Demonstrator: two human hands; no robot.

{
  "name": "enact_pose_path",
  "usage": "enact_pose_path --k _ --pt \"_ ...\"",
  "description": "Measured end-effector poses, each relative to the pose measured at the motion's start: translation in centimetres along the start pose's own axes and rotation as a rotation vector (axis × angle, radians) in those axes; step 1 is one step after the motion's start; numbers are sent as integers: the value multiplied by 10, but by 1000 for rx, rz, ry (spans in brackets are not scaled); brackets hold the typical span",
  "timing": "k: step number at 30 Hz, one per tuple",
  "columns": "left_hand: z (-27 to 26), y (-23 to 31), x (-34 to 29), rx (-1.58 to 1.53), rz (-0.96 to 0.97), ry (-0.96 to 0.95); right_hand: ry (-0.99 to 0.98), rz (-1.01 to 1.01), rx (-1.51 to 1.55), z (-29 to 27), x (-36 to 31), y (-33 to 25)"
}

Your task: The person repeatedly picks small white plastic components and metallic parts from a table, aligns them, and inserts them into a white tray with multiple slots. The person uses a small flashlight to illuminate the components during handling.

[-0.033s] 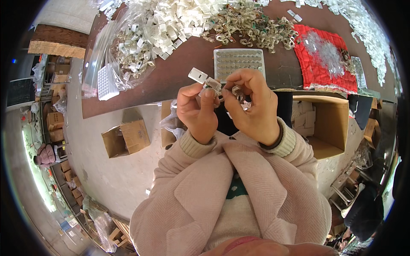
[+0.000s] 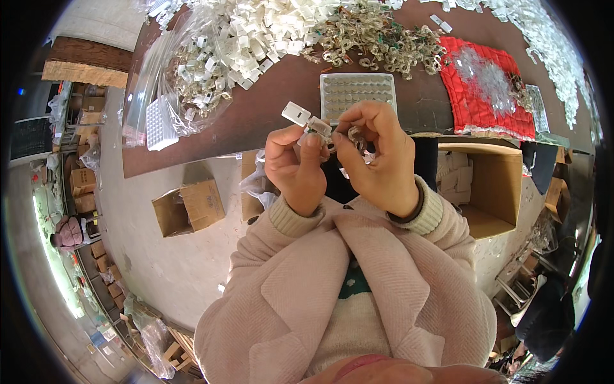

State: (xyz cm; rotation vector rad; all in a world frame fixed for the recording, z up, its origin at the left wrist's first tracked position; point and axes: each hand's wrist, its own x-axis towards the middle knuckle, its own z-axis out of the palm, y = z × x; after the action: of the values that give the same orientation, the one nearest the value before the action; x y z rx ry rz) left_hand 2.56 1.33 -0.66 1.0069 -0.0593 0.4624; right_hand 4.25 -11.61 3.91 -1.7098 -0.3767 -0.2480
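Above the table's near edge, my left hand [image 2: 297, 169] pinches a small white plastic casing [image 2: 297, 114] with a part hinged or joined to it. Close beside it, my right hand [image 2: 387, 166] has its thumb and fingers closed on a coiled clear wire [image 2: 355, 136], which seems to run toward the casing; the join is partly hidden by my fingertips. Just beyond my hands lies a white tray [image 2: 390, 96] with rows of small round pieces. Farther back are a heap of white casings [image 2: 275, 29] and a heap of coiled wires [image 2: 384, 41].
A red quilted cloth [image 2: 459, 112] bearing clear small pieces lies on the right of the brown table [image 2: 211, 144]. At its left sit a clear plastic bag [image 2: 176, 70] and a white ridged tray [image 2: 160, 125]. Cardboard boxes [image 2: 203, 203] [image 2: 495, 192] stand below.
My right hand has shifted very slightly upward. The casing and my left hand look the same.
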Motion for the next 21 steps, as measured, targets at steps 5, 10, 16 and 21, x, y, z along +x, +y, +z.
enact_pose_path --k 5,10,16,21 --pt "3 7 -1 -143 -160 37 -7 196 365 10 0 8" --pt "-2 3 -1 -173 -205 39 -31 -26 59 11 -4 15" --pt "-19 -7 -11 -143 -425 62 -105 -205 -176 -5 -14 27" --pt "-38 -13 -13 -123 -581 -2 -35 27 -147 -35 -12 44"
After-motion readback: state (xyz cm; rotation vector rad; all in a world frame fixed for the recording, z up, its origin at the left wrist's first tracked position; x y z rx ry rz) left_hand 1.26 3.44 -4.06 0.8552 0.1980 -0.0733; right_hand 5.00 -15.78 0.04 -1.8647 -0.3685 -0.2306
